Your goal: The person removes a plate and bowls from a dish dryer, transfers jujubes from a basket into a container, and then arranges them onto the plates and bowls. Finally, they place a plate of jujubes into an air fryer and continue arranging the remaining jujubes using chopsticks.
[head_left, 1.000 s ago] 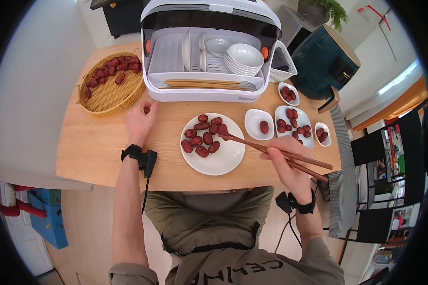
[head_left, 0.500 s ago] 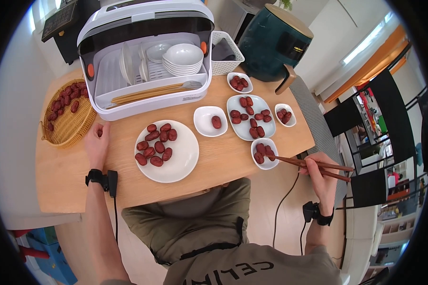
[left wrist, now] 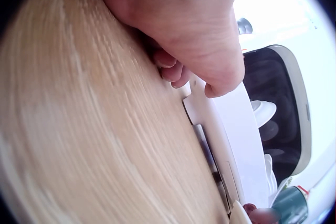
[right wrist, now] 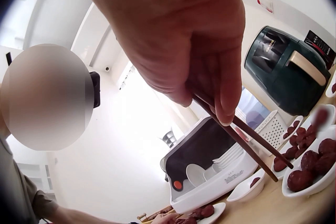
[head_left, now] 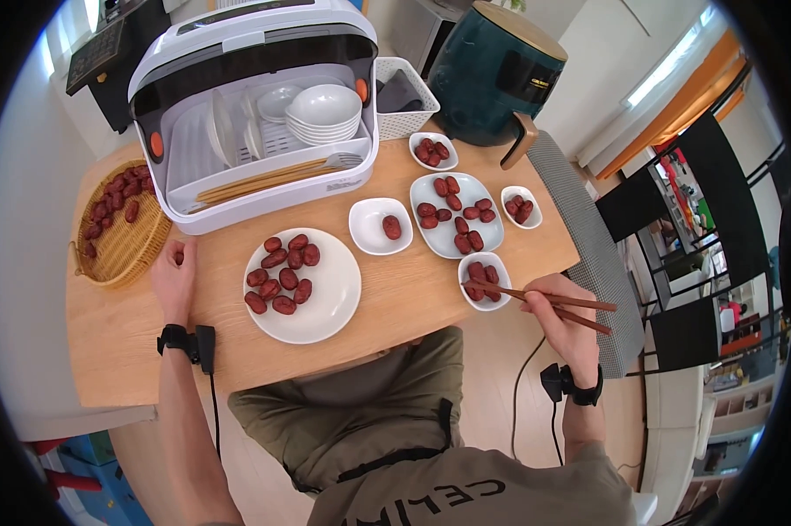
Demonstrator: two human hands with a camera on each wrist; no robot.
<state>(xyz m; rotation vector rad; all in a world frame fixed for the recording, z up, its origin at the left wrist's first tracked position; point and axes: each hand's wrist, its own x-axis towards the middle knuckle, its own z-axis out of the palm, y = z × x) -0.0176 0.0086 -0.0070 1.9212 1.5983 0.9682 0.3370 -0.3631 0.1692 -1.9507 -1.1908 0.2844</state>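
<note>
My right hand [head_left: 569, 323] holds a pair of brown wooden chopsticks [head_left: 580, 309]. Their tips are spread, with nothing between them in the right wrist view, close by the small white bowl [head_left: 464, 300] near the table's front right edge. Several red dates [head_left: 476, 271] fill that bowl. At the front left, my left hand [head_left: 174, 279] rests on the tabletop, fingers loosely curled and holding nothing, beside the dish cabinet's corner. To its right, the round white plate [head_left: 334, 302] carries several dates [head_left: 288, 279] on its left half.
A square white dish [head_left: 367, 237] holds one date; right of it, a larger plate [head_left: 481, 192] has dates in clusters. Two small bowls [head_left: 416, 159] hold more. A wicker basket [head_left: 146, 237] with dates stands left. The dish cabinet [head_left: 264, 203] and green air fryer [head_left: 483, 96] stand behind.
My right hand has carried a date in the chopsticks from the round plate to the front right bowl and let it go there. The left hand stays on the table; the head view has turned right.
</note>
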